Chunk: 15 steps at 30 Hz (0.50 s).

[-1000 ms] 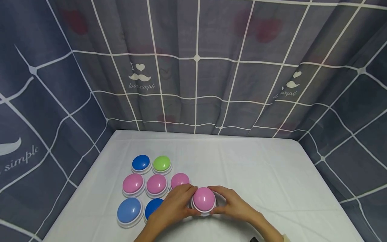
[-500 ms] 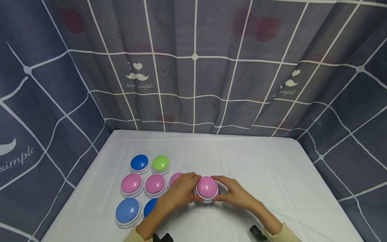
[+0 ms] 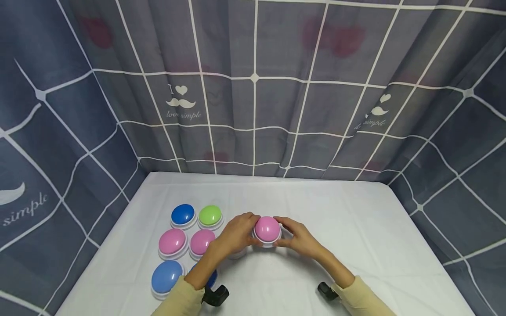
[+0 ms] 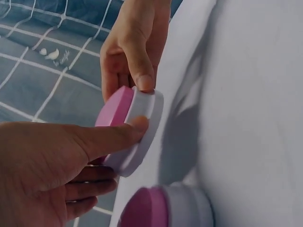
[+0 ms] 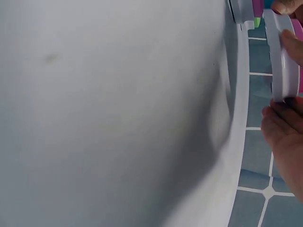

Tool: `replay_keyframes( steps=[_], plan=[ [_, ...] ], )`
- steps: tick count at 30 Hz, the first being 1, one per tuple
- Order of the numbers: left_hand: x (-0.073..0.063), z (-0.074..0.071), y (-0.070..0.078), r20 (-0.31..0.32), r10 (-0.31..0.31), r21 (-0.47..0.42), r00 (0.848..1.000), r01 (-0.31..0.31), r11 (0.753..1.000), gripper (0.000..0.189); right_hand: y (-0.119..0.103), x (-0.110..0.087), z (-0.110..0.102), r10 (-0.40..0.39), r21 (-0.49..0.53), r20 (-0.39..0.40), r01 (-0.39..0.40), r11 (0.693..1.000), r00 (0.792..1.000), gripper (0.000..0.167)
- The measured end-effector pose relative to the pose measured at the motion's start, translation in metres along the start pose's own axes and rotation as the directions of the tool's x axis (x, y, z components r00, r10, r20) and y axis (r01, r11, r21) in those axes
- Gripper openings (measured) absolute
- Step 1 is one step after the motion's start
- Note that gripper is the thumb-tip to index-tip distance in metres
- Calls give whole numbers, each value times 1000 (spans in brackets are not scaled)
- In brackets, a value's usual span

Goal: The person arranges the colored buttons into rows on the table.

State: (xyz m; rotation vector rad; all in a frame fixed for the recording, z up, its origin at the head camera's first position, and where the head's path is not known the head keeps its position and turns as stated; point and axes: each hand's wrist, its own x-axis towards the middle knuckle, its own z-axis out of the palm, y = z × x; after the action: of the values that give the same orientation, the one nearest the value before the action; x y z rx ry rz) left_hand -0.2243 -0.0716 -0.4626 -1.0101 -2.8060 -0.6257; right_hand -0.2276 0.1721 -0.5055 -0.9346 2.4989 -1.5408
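A round pink push button (image 3: 267, 228) with a white base is held between my two hands. On its left side, my left hand (image 3: 236, 233) grips the base, with the thumb across the white rim (image 4: 150, 111) in the left wrist view. My right hand (image 3: 301, 240) pinches the opposite side. In both wrist views the button looks lifted off the white table, which carries a shadow. Behind my left hand, another pink button is almost hidden in the head view; a pink button (image 4: 184, 208) also appears below the hands in the left wrist view.
Left of my hands stand a dark blue button (image 3: 182, 214), a green button (image 3: 210, 215), pink buttons (image 3: 172, 241) and a light blue button (image 3: 167, 276). My left forearm partly covers another dark blue one (image 3: 212, 278). Grey checked curtains (image 3: 253, 101) surround the white table (image 3: 336, 210).
Both hands have carried the pink button away from me, toward the back of the table. My left hand and forearm now cover more of the neighbouring pink button and the near dark blue one.
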Motion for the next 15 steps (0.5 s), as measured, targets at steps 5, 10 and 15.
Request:
replay_keyframes(
  steps=[5,10,15],
  plan=[
    [11,-4,-12,24,-52,-57,998,53,997,64,2,16,2,6,-31,-51,-7,999,999,71],
    [21,-6,-22,63,-111,-133,992,118,984,65,7,31,5,53,-91,-68,-59,994,996,75],
    [25,-1,-33,96,-174,-159,980,187,969,66,15,43,12,75,-113,-67,-82,990,995,76]
  ],
)
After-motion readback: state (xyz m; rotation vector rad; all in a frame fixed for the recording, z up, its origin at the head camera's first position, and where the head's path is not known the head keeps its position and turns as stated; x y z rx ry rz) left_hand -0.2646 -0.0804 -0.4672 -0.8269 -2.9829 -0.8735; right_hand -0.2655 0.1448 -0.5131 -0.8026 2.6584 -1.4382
